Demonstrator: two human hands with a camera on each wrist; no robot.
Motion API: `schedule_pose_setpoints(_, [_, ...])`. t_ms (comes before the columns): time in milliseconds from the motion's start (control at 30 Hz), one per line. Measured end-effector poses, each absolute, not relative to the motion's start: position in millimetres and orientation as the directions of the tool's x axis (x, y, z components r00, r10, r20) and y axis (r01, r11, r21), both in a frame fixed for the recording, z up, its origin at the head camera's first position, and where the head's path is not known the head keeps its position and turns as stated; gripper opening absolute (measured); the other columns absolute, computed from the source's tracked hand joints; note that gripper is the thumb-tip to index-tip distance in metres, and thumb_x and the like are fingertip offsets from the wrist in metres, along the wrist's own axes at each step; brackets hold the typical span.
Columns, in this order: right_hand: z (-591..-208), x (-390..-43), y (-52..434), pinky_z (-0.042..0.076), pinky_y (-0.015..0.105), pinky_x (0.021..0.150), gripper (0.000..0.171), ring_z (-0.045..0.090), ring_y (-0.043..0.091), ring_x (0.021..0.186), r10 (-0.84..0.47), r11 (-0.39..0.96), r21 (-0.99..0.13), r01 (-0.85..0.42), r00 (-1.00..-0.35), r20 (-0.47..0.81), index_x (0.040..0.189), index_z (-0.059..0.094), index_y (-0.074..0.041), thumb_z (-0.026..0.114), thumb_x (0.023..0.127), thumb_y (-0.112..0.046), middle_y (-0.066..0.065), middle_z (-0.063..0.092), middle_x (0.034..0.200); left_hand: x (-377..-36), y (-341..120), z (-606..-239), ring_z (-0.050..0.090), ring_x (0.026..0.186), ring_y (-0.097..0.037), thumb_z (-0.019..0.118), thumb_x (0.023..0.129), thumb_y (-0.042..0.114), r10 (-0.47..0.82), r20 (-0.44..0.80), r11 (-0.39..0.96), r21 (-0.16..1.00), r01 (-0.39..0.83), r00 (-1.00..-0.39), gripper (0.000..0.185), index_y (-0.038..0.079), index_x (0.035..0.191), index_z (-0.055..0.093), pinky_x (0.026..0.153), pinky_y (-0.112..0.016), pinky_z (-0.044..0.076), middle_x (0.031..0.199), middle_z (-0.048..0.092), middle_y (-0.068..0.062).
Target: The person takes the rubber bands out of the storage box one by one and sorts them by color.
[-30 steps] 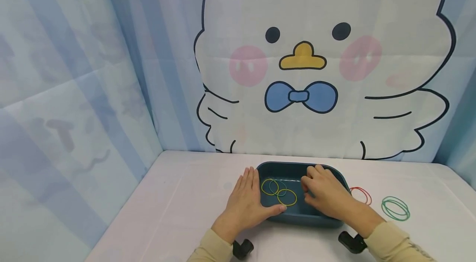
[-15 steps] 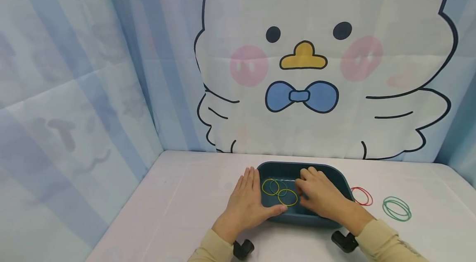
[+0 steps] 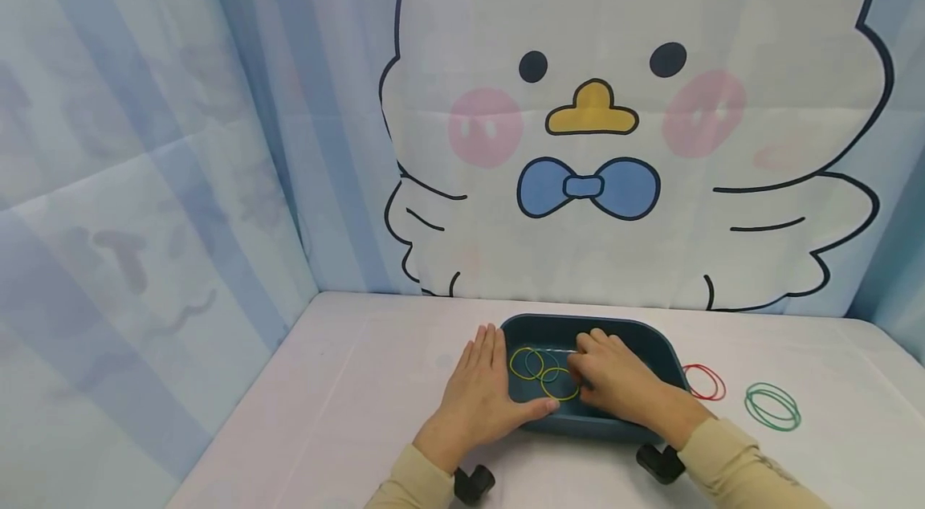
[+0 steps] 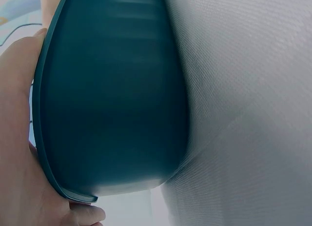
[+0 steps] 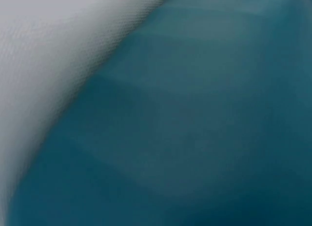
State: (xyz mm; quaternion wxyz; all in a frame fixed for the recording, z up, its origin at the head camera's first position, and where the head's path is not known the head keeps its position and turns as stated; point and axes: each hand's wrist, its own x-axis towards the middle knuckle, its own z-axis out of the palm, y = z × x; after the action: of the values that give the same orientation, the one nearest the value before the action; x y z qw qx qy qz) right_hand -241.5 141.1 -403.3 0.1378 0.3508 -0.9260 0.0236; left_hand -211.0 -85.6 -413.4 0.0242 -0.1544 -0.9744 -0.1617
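- The left hand lies along the left edge of the dark teal plastic tray; its grip is spread, fingers straight, thumb across the near left corner.
- The right hand is inside the tray, toward the right; its grip is curled. The fingertips are hidden, so I cannot tell whether they hold something.
- On the tray floor, between both hands, are two yellow rubber bands and a green rubber band, partly overlapping.
- On the desk, just beyond the right edge of the tray, lie red rubber bands; farther right, a green rubber band group.
- The desk has wide room left of the tray, but only a narrow strip between its far edge and the printed curtain.
- The left wrist view shows the outer wall of the tray and the thumb touching the rim, which the head view does not show so well.
- The right wrist view gives only blurred tray wall and desk cloth.
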Motion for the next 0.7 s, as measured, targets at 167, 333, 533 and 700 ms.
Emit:
schedule_pose_setpoints(167, [-406.1, -243.7, 140.3, 0.026, 0.026, 0.061, 0.03, 0.034, 0.011, 0.072, -0.651, 0.748, 0.056, -0.661, -0.716, 0.252, 0.068, 0.056, -0.023, 0.084, 0.069, -0.013, -0.009, 0.041, 0.074, -211.1, -84.5, -412.2, 0.012, 0.155, -0.03, 0.042, 0.076, 0.091, 0.293, 0.096, 0.901, 0.306, 0.308, -0.951, 0.126, -0.001, 0.158, 0.014, 0.125, -0.046, 0.018, 0.165, 0.015, -0.019])
schedule_pose_setpoints(333, [-408.8, -245.0, 139.8, 0.026, 0.025, 0.06, 0.029, 0.034, 0.01, 0.071, -0.664, 0.737, 0.08, -0.671, -0.697, 0.273, 0.067, 0.056, -0.023, 0.083, 0.07, -0.012, -0.009, 0.041, 0.074, -211.4, -84.4, -412.7, 0.011, 0.155, -0.03, 0.042, 0.077, 0.09, 0.292, 0.094, 0.902, 0.303, 0.307, -0.952, 0.125, -0.001, 0.158, 0.014, 0.125, -0.046, 0.017, 0.166, 0.014, -0.019])
schedule_pose_setpoints(533, [-409.9, -245.2, 138.4, 0.024, 0.024, 0.06, 0.03, 0.033, 0.01, 0.07, -0.668, 0.734, 0.101, -0.672, -0.687, 0.287, 0.067, 0.055, -0.023, 0.083, 0.071, -0.012, -0.009, 0.041, 0.073, -212.0, -84.5, -413.4, 0.01, 0.155, -0.029, 0.042, 0.077, 0.09, 0.292, 0.089, 0.901, 0.309, 0.305, -0.952, 0.125, -0.001, 0.158, 0.013, 0.126, -0.046, 0.017, 0.166, 0.013, -0.018])
schedule_pose_setpoints(700, [-409.8, -245.3, 136.5, 0.025, 0.024, 0.06, 0.03, 0.034, 0.011, 0.07, -0.667, 0.735, 0.104, -0.67, -0.686, 0.292, 0.068, 0.055, -0.022, 0.083, 0.072, -0.012, -0.009, 0.041, 0.073, -212.4, -84.5, -413.7, 0.01, 0.155, -0.029, 0.041, 0.077, 0.091, 0.293, 0.089, 0.903, 0.301, 0.306, -0.952, 0.126, -0.001, 0.158, 0.014, 0.126, -0.046, 0.017, 0.166, 0.014, -0.019])
